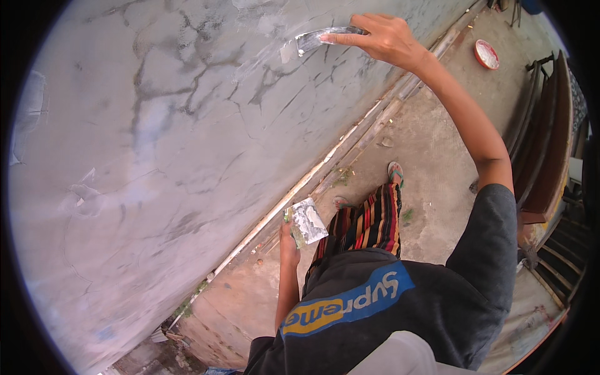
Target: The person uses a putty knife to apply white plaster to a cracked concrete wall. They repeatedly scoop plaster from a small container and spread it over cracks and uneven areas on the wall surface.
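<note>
My right hand (389, 40) is raised and closed around a putty knife (309, 41). Its blade meets the grey wall (181, 144), or comes very close to it, beside a pale smear of filler (288, 52). Down by the wall's foot, my left hand (288, 242) grips a small flat board (300, 235) at its edge. White putty (310, 217) is spread over the board's upper face. Dark branching cracks and damp-looking patches run across the wall. Most of the left fingers are hidden behind the board.
A red bowl (486, 55) with white putty stands on the concrete floor (431, 134) at the far right. Brown wooden benches (550, 137) are stacked at the right. A narrow ledge with a pale pipe (306, 179) follows the wall's base. My sandalled foot (395, 172) is near it.
</note>
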Available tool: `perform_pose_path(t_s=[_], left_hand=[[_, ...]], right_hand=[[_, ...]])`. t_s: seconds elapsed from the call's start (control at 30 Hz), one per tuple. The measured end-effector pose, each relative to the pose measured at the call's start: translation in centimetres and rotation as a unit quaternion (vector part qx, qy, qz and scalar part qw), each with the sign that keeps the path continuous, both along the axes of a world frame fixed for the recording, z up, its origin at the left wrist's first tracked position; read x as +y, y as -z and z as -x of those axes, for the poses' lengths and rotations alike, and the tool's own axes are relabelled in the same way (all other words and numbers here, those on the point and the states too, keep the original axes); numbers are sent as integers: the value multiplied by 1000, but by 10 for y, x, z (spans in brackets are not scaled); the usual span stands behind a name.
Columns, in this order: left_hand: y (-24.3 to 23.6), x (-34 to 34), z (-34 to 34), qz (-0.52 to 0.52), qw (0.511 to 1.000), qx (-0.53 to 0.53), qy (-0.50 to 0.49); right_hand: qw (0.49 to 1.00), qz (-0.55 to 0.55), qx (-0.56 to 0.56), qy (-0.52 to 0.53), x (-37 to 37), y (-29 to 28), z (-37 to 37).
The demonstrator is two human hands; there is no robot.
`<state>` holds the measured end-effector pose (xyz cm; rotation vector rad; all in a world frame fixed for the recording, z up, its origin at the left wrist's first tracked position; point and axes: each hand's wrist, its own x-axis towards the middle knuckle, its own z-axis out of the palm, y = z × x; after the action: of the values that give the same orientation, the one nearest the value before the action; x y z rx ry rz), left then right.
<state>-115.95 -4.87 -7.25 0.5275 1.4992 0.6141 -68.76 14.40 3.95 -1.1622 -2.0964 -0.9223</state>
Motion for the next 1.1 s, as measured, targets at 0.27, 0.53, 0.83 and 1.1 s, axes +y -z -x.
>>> perform_pose_path(t_s=[0.27, 0.53, 0.83, 1.1], left_hand=[[0, 7, -1, 0, 1000, 8, 9], [0, 2, 3, -28, 999, 21, 6], [-2, 2, 1, -12, 1000, 8, 6], [-6, 2, -5, -9, 1000, 10, 1]], right_hand=[[1000, 13, 18, 15, -36, -30, 31], [998, -22, 31, 49, -29, -11, 12], [995, 33, 51, 81, -44, -10, 38], [989, 25, 94, 113, -57, -1, 27]])
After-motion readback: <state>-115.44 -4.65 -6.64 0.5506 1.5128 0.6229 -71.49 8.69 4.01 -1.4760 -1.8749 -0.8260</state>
